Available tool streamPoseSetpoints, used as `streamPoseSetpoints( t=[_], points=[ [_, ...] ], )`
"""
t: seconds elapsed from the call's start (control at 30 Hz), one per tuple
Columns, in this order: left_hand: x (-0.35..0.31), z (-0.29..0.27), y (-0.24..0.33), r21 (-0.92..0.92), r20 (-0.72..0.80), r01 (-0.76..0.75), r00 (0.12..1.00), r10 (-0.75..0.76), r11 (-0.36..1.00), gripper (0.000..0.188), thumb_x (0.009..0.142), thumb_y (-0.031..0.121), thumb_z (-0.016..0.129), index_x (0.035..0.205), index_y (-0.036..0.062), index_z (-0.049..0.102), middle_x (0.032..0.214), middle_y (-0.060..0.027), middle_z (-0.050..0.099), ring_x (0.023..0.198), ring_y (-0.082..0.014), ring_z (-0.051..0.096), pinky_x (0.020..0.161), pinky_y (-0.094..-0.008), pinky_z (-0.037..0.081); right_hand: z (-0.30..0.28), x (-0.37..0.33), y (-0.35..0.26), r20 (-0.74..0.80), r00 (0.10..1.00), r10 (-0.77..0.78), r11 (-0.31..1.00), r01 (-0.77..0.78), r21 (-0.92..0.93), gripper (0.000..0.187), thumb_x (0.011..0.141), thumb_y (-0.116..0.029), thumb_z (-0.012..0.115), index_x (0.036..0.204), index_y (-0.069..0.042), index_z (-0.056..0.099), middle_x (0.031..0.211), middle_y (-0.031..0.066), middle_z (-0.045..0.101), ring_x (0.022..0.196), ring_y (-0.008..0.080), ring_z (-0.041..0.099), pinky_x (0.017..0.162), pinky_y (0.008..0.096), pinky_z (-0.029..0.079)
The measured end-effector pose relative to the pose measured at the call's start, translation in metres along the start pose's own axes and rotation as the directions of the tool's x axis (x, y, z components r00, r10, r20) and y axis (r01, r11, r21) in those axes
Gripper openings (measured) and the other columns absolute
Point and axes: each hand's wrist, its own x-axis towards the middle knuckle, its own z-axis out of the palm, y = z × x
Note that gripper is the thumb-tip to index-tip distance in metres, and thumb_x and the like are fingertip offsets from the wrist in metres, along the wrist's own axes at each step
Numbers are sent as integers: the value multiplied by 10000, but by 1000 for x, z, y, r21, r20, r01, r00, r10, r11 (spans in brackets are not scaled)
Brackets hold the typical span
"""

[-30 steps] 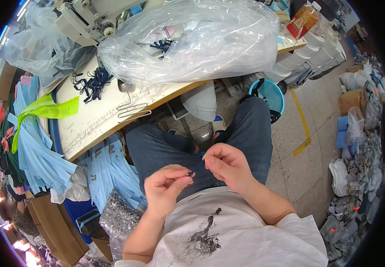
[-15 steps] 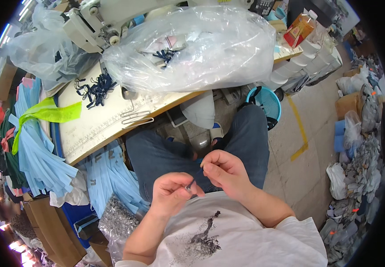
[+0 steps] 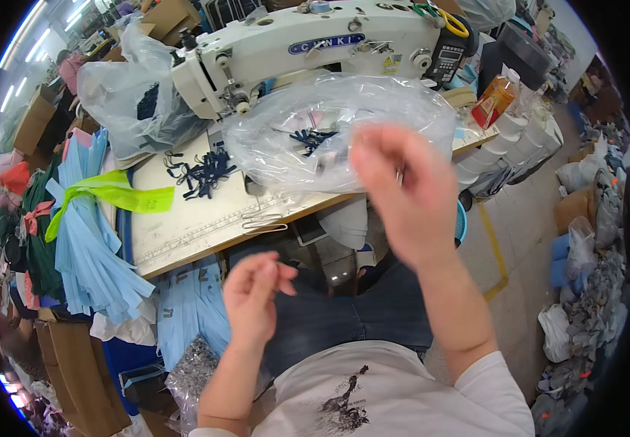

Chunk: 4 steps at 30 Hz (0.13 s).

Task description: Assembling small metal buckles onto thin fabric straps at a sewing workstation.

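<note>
My left hand (image 3: 251,300) hangs over my lap below the table edge, fingers curled in toward the thumb; whatever it may hold is too small to make out. Raised in front of the clear plastic bag (image 3: 256,156) is my right hand (image 3: 411,193), its fingers bent and smeared by motion. Inside the bag's opening lie several small navy strap pieces (image 3: 311,140). A tangled pile of the same navy straps (image 3: 202,173) rests on the white tabletop (image 3: 156,240), left of the bag.
A white sewing machine (image 3: 278,51) stands behind the bag. Light blue strips (image 3: 85,233) with a lime-green band (image 3: 136,195) hang at the table's left. A bent wire holder (image 3: 262,221) sits at the front edge. To the right stands a bottle of orange-red liquid (image 3: 495,100).
My hands were together over my lap, a small dark strip at my left fingers. Now they are apart: my right hand has risen toward the bag, the left moved slightly left. The view has tilted up.
</note>
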Motion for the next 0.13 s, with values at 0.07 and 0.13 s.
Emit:
streamPoseSetpoints(
  t=[0.07, 0.13],
  points=[
    [21, -10, 13, 138, -73, -75, 994, 85, 988, 195, 941, 96, 574, 1095, -23, 596, 852, -146, 670, 613, -135, 567, 566, -246, 463, -2, 19, 13, 14, 995, 101, 965, -101, 241, 231, 901, -154, 635, 1097, -31, 637, 693, -31, 583, 581, 10, 466, 503, 178, 359],
    [42, -31, 22, 438, -105, -152, 970, 219, 886, 201, 934, 97, 588, 1102, -12, 599, 842, -132, 670, 595, -122, 544, 548, -234, 449, -14, 8, 4, 215, 896, 389, 756, -444, 481, 259, 930, -142, 603, 1164, -32, 608, 712, -48, 559, 590, 41, 489, 554, 164, 397]
  ],
)
